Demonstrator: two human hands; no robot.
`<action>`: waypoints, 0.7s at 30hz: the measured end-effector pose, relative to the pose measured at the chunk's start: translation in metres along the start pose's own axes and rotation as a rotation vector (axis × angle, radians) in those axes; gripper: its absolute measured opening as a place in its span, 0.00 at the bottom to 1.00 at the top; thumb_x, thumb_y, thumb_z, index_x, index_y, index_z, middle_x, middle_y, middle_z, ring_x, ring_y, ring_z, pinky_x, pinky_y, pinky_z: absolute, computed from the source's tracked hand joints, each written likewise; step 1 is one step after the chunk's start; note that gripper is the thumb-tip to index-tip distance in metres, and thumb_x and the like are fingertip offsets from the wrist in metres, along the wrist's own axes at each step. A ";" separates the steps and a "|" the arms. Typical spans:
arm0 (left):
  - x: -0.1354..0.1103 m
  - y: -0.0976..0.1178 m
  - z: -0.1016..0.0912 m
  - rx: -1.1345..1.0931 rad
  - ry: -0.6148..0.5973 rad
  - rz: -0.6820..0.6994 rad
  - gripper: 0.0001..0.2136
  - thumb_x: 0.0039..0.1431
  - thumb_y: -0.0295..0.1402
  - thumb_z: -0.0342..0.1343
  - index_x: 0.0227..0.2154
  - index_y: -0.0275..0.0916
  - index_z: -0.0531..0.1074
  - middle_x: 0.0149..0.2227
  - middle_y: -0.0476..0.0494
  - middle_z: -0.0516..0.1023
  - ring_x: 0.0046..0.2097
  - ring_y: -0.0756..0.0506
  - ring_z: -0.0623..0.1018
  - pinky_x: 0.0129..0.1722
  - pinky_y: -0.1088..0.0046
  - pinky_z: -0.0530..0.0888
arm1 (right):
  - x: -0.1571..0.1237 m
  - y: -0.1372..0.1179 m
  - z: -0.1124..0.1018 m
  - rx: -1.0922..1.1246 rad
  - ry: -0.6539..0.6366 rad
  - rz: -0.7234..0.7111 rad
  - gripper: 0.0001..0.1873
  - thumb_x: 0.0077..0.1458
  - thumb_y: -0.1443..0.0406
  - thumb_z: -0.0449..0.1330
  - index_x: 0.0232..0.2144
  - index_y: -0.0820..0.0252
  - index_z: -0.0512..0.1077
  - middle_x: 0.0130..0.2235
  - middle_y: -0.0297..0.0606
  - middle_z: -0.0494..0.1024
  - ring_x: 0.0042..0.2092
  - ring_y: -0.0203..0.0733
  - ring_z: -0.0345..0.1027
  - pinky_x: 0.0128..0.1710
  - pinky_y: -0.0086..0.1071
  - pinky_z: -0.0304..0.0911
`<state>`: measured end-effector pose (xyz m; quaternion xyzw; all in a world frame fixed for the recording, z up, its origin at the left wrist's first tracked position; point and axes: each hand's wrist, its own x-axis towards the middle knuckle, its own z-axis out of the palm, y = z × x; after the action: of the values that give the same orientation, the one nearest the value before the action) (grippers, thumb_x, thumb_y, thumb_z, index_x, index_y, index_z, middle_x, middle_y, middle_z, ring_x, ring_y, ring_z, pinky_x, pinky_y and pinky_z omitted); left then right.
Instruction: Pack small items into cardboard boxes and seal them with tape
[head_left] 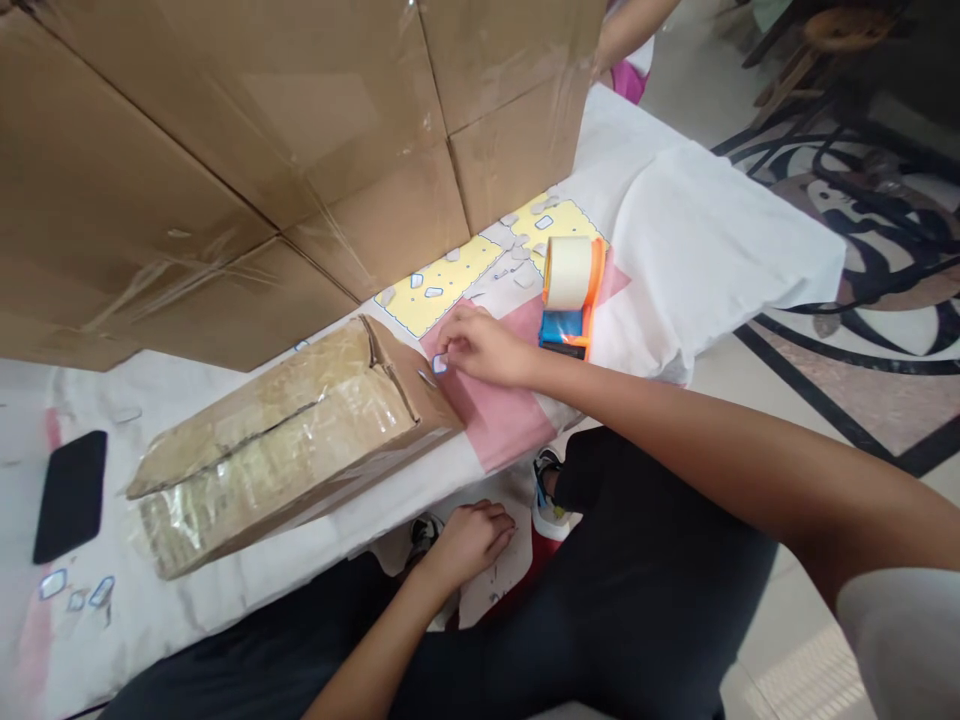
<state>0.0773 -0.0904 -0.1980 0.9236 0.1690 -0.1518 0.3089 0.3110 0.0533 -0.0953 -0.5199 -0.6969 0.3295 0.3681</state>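
My right hand (480,345) is over a pink patch of the table, its thumb and fingers pinched together. A small blue-edged white piece (439,365) shows at its fingertips. Just left of these fingers, a long taped cardboard box (300,440) lies on the white cloth, one end facing the hand. My left hand (476,540) hangs low in front of the table edge, fingers curled and close together, with nothing visible in them. Beyond my right wrist stands a tape dispenser (574,330) in blue and orange, loaded with a wide pale tape roll (568,273).
Large stacked cardboard boxes (315,130) form a wall along the table's back. Yellow patterned sheets (446,285) with small scraps lie before them. A black phone (71,497) is at far left, near several small pieces. Another person's arm (634,35) shows behind the boxes; a wooden stool (847,30) stands beyond.
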 end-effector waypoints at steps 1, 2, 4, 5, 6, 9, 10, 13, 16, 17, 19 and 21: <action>0.000 0.000 0.000 0.000 0.000 0.001 0.14 0.71 0.35 0.44 0.38 0.41 0.75 0.38 0.45 0.79 0.42 0.46 0.78 0.41 0.70 0.71 | 0.001 0.000 -0.003 0.098 -0.031 -0.008 0.06 0.54 0.75 0.60 0.32 0.62 0.75 0.38 0.37 0.72 0.45 0.43 0.64 0.51 0.39 0.59; 0.000 0.001 -0.001 0.000 0.000 0.003 0.14 0.71 0.35 0.44 0.38 0.41 0.75 0.38 0.46 0.79 0.41 0.46 0.78 0.41 0.71 0.72 | 0.002 -0.001 -0.006 0.196 -0.084 -0.013 0.05 0.55 0.74 0.60 0.32 0.61 0.74 0.38 0.37 0.73 0.44 0.41 0.65 0.49 0.38 0.60; 0.001 0.001 -0.002 0.002 0.001 0.005 0.14 0.71 0.35 0.44 0.39 0.41 0.75 0.38 0.46 0.79 0.42 0.45 0.78 0.41 0.70 0.72 | 0.003 -0.004 -0.011 0.362 -0.209 -0.020 0.03 0.57 0.71 0.60 0.32 0.61 0.73 0.37 0.35 0.74 0.41 0.39 0.66 0.46 0.35 0.61; 0.001 0.002 -0.002 0.004 0.002 0.005 0.14 0.71 0.35 0.44 0.39 0.42 0.75 0.38 0.46 0.79 0.42 0.45 0.78 0.41 0.70 0.72 | 0.003 -0.006 -0.011 0.418 -0.255 -0.021 0.02 0.58 0.70 0.61 0.32 0.60 0.73 0.36 0.34 0.74 0.40 0.38 0.66 0.44 0.34 0.61; 0.000 0.002 -0.003 0.007 0.003 0.004 0.14 0.71 0.35 0.44 0.39 0.41 0.75 0.38 0.46 0.79 0.42 0.45 0.78 0.41 0.70 0.72 | 0.003 -0.009 -0.011 0.459 -0.283 -0.015 0.02 0.58 0.68 0.62 0.31 0.60 0.73 0.35 0.33 0.74 0.38 0.37 0.66 0.43 0.33 0.61; 0.000 0.001 -0.004 0.018 0.006 0.009 0.14 0.71 0.35 0.44 0.40 0.41 0.75 0.38 0.46 0.79 0.41 0.46 0.78 0.40 0.70 0.71 | 0.002 -0.014 -0.006 0.555 -0.309 0.033 0.04 0.57 0.68 0.64 0.30 0.60 0.72 0.32 0.31 0.73 0.35 0.35 0.65 0.40 0.31 0.60; 0.001 0.001 -0.004 0.023 0.008 0.013 0.14 0.71 0.35 0.44 0.40 0.42 0.75 0.38 0.46 0.80 0.41 0.46 0.78 0.40 0.70 0.71 | 0.002 -0.016 -0.004 0.583 -0.309 0.053 0.04 0.56 0.68 0.64 0.30 0.61 0.71 0.32 0.31 0.74 0.35 0.34 0.65 0.40 0.31 0.60; 0.003 0.003 -0.007 0.039 0.017 0.028 0.14 0.71 0.34 0.43 0.41 0.41 0.75 0.38 0.46 0.80 0.41 0.45 0.78 0.40 0.69 0.70 | 0.000 -0.019 0.001 0.626 -0.295 0.090 0.04 0.55 0.68 0.65 0.30 0.61 0.72 0.32 0.31 0.74 0.35 0.34 0.66 0.40 0.30 0.60; 0.000 0.013 -0.018 0.099 0.141 0.088 0.13 0.71 0.34 0.44 0.41 0.41 0.75 0.37 0.46 0.80 0.40 0.45 0.77 0.38 0.67 0.69 | -0.003 -0.020 0.002 0.602 -0.286 0.083 0.05 0.55 0.67 0.66 0.30 0.62 0.73 0.33 0.32 0.75 0.36 0.34 0.66 0.40 0.30 0.61; -0.004 0.017 -0.023 0.136 0.233 0.121 0.12 0.70 0.33 0.46 0.41 0.42 0.75 0.38 0.46 0.81 0.40 0.45 0.76 0.37 0.67 0.69 | -0.005 -0.021 0.002 0.589 -0.289 0.074 0.05 0.55 0.66 0.66 0.30 0.62 0.74 0.34 0.33 0.75 0.37 0.34 0.66 0.40 0.30 0.61; -0.020 0.026 -0.038 0.256 0.508 0.184 0.09 0.66 0.31 0.51 0.44 0.45 0.75 0.40 0.48 0.81 0.41 0.46 0.76 0.39 0.66 0.69 | -0.007 -0.022 0.003 0.569 -0.302 0.064 0.05 0.55 0.65 0.66 0.30 0.62 0.75 0.34 0.33 0.76 0.38 0.35 0.67 0.40 0.30 0.61; -0.044 0.031 -0.057 0.387 0.849 0.157 0.14 0.60 0.30 0.58 0.47 0.52 0.73 0.41 0.50 0.81 0.44 0.44 0.75 0.45 0.62 0.69 | -0.009 -0.025 0.005 0.559 -0.326 0.067 0.05 0.55 0.65 0.66 0.30 0.62 0.76 0.33 0.33 0.76 0.38 0.35 0.67 0.40 0.30 0.61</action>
<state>0.0605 -0.0881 -0.1217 0.9546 0.1786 0.2342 0.0454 0.2960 0.0377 -0.0785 -0.3619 -0.6117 0.5987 0.3693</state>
